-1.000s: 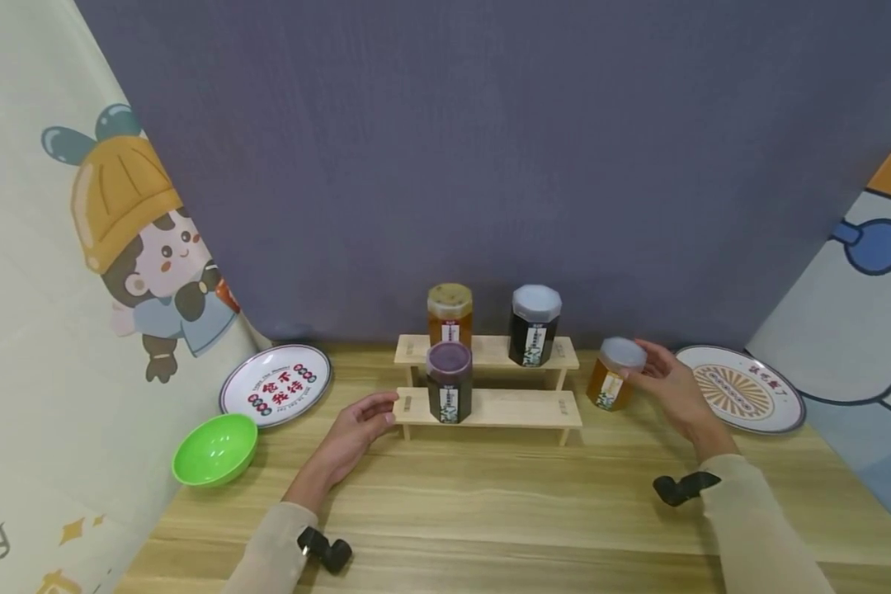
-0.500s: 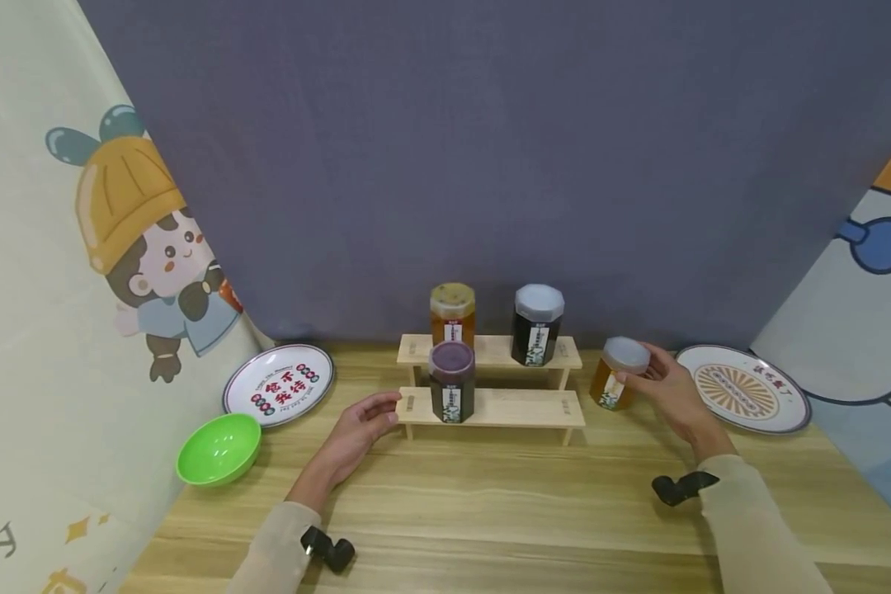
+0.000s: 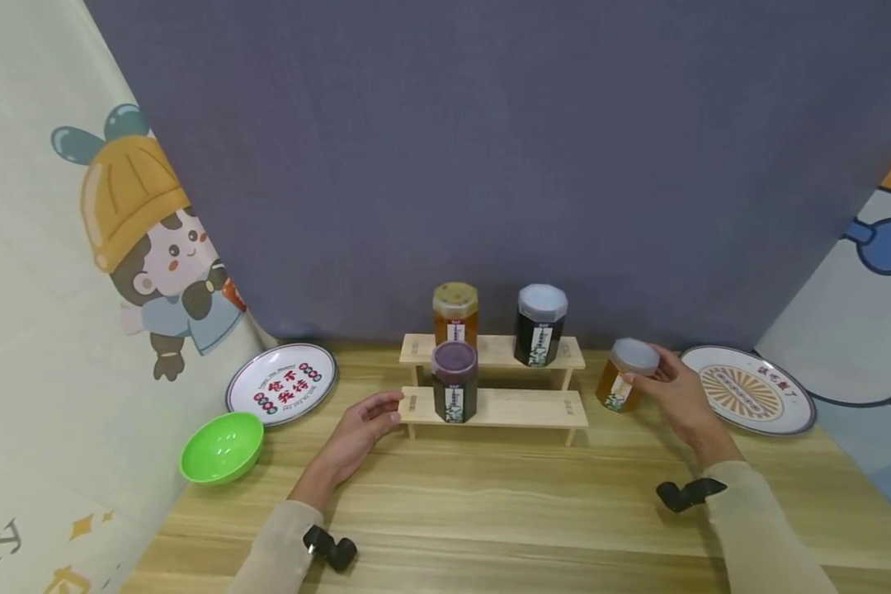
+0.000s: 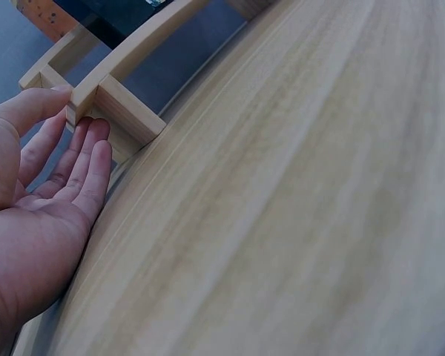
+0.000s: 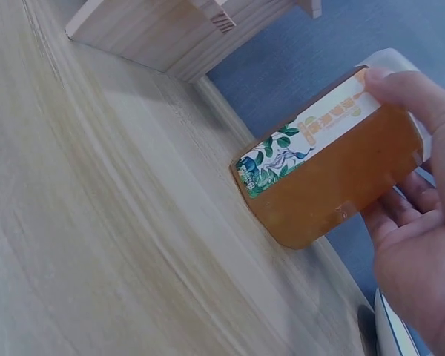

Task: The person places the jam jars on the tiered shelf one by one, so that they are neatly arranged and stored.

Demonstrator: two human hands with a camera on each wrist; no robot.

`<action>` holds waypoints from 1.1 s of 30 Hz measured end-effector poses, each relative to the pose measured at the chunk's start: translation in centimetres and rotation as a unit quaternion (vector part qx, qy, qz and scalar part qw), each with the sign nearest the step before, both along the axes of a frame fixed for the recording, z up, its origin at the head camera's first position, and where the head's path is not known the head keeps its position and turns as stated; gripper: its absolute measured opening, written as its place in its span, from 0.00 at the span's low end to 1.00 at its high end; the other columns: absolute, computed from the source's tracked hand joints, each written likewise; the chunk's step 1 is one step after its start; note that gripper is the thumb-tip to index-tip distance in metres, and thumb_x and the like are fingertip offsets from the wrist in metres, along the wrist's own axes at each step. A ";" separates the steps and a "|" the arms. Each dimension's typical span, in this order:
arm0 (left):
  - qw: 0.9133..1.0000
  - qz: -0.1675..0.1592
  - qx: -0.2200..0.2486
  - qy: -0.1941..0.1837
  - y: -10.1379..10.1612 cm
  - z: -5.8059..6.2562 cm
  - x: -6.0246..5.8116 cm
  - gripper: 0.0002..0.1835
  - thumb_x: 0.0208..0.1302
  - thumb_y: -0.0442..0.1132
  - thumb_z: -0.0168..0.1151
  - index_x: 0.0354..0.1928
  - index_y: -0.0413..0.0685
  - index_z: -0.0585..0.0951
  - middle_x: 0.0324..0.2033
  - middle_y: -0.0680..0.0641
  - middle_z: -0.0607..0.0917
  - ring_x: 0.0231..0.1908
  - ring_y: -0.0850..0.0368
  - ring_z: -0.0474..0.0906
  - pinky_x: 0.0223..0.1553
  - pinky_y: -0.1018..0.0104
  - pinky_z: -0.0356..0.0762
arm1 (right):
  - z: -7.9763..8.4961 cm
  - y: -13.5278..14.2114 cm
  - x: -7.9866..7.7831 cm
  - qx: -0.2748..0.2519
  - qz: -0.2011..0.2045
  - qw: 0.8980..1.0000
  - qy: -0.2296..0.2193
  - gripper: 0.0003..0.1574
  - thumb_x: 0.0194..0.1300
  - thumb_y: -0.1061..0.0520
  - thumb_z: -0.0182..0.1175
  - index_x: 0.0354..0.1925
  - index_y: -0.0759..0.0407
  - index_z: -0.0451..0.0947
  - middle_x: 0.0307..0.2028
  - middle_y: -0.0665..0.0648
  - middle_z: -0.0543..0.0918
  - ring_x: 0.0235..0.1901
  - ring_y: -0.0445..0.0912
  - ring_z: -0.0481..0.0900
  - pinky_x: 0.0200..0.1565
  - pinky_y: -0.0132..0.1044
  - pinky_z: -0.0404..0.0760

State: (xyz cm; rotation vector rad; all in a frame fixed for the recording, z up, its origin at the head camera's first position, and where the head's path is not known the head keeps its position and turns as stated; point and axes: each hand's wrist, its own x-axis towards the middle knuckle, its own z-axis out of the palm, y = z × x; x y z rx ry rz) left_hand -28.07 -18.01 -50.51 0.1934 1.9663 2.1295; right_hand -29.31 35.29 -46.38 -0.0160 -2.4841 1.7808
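Observation:
A two-step wooden shelf (image 3: 520, 406) stands at the middle back of the table. My left hand (image 3: 361, 431) is at its left end; the thumb and fingers pinch the corner of the lower step in the left wrist view. To the right of the shelf, my right hand (image 3: 679, 396) grips an amber jar (image 5: 334, 174) with a whitish lid and a leaf-patterned label. The jar leans a little, its base close over the table. Standing on the lower step is a dark jar with a purple lid (image 3: 454, 359). The upper step bears a yellow-lidded amber jar (image 3: 455, 299) and a white-lidded dark jar (image 3: 540, 330).
On the left are a white plate with red characters (image 3: 251, 375) and a bright green bowl (image 3: 221, 450). Behind my right hand lies another white plate (image 3: 794, 417) with a sunburst pattern. A dark cloth wall (image 3: 445, 165) rises right behind the shelf.
The amber jar in my right hand has shifted slightly to the right and tilted a little. My left hand stays at the shelf's end. The whole head view has drifted slightly.

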 end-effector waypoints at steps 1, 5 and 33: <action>1.000 0.000 0.002 -0.001 0.0 0.0 0.0 0.26 0.72 0.32 0.62 0.70 0.36 0.72 0.57 0.46 0.78 0.56 0.59 0.77 0.60 0.68 0.82 | 0.1 0.0 0.1 -0.005 -0.003 1.000 -0.002 0.55 0.70 0.47 0.67 0.83 0.50 0.48 0.80 0.65 0.55 0.79 0.60 0.55 0.53 0.13 0.74; 1.000 -0.003 0.005 0.002 0.0 -0.1 0.0 0.27 0.73 0.32 0.62 0.70 0.35 0.71 0.57 0.46 0.78 0.56 0.59 0.77 0.60 0.68 0.82 | 0.5 0.1 0.5 0.002 -0.013 1.000 0.001 0.55 0.70 0.47 0.68 0.83 0.50 0.49 0.78 0.63 0.58 0.76 0.54 0.61 0.52 0.13 0.74; 1.000 -0.005 0.013 0.008 0.0 -0.1 0.0 0.26 0.72 0.30 0.61 0.70 0.34 0.71 0.58 0.44 0.78 0.57 0.58 0.77 0.62 0.67 0.82 | 5.1 -0.5 4.1 -0.044 0.018 0.997 0.063 0.49 0.69 0.59 0.69 0.80 0.48 0.57 0.65 0.43 0.70 0.64 0.30 0.68 0.53 0.12 0.75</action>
